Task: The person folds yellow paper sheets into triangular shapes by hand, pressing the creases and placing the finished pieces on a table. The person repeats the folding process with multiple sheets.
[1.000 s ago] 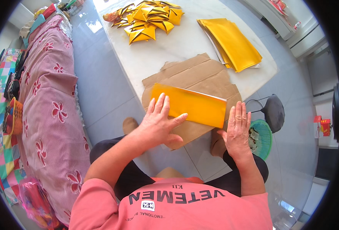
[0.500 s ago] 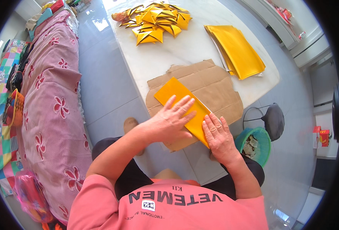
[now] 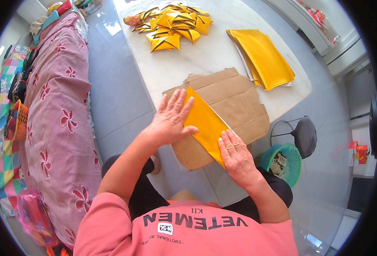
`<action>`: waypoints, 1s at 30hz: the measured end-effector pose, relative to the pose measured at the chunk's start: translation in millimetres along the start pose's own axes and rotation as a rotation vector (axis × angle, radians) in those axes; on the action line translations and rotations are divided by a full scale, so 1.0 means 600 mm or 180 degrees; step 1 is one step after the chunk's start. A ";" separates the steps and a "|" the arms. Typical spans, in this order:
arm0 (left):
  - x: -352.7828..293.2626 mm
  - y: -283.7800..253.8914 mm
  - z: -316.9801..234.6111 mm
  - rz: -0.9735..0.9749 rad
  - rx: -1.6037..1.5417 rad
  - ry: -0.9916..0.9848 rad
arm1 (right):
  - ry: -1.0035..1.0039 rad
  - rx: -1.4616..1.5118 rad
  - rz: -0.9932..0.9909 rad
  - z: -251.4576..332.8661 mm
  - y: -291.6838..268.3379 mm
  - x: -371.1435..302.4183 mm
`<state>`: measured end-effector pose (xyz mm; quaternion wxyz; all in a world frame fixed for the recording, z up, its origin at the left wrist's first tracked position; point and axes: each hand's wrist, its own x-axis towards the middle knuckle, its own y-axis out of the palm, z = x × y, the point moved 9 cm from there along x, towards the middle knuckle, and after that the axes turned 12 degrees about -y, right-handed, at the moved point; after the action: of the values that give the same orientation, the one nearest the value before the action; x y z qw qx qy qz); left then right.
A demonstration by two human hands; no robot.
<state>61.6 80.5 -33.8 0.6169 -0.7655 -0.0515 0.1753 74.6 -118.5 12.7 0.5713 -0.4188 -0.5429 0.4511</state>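
Down the left ran a pink flowered cover (image 3: 54,141), an orange basket (image 3: 23,119) just beside it, a shiny pink bag (image 3: 33,213) lower left; and there, over right, a dark stool (image 3: 305,135) stood near a green basket (image 3: 296,165)!

The handled sheet (image 3: 205,128), sheet stack (image 3: 265,59) and heap of folded pieces (image 3: 167,27) are golden yellow, the cardboard (image 3: 237,100) brown, the tabletop (image 3: 188,64) white. The shirt (image 3: 188,234) is coral pink with dark print, the basket (image 3: 295,166) green; the pink cloth (image 3: 47,106) has a red-and-white floral pattern
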 end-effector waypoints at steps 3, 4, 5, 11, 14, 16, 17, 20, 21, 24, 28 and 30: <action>0.016 -0.014 0.036 0.0091 0.0038 -0.0518 | 0.0024 0.0022 -0.0049 0.000 0.001 0.001; 0.017 -0.023 0.034 -0.0212 0.0164 -0.0519 | 0.0042 0.0022 -0.0060 0.000 0.000 0.003; 0.017 -0.026 0.031 -0.0517 0.0287 -0.0517 | 0.0070 0.0040 -0.0059 0.001 0.000 0.006; -0.044 -0.069 -0.074 -0.0960 -0.0805 0.0970 | 0.0189 0.0124 -0.0125 0.000 0.006 0.027; -0.067 -0.071 -0.118 -0.0784 -0.0879 0.1522 | 0.0230 0.0091 -0.0164 -0.001 0.015 0.034; -0.072 -0.056 -0.123 -0.0641 -0.0719 0.1519 | 0.0267 0.0124 -0.0190 0.000 0.017 0.038; -0.072 -0.051 -0.126 -0.0517 -0.0674 0.1514 | 0.0284 0.0150 -0.0216 0.000 0.018 0.038; -0.073 -0.044 -0.136 -0.0384 -0.0433 0.1595 | 0.0322 0.0222 -0.0294 -0.001 0.020 0.036; -0.074 -0.039 -0.134 -0.0489 -0.0280 0.1676 | 0.0320 0.0254 -0.0322 -0.002 0.019 0.035; -0.082 -0.041 -0.132 -0.0743 -0.0245 0.1810 | 0.0352 0.0504 -0.0453 -0.007 0.017 0.028; -0.086 -0.049 -0.130 -0.0951 -0.0368 0.1862 | 0.0741 0.0910 -0.0619 -0.034 0.004 0.005; -0.079 -0.043 -0.124 -0.0845 -0.0496 0.1678 | 0.1023 0.1116 -0.0729 -0.053 0.003 -0.009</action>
<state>45.7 3.5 14.0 0.5660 -0.8162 -0.0025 -0.1161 106.0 -122.9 7.6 0.7613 -0.3155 -0.4026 0.3984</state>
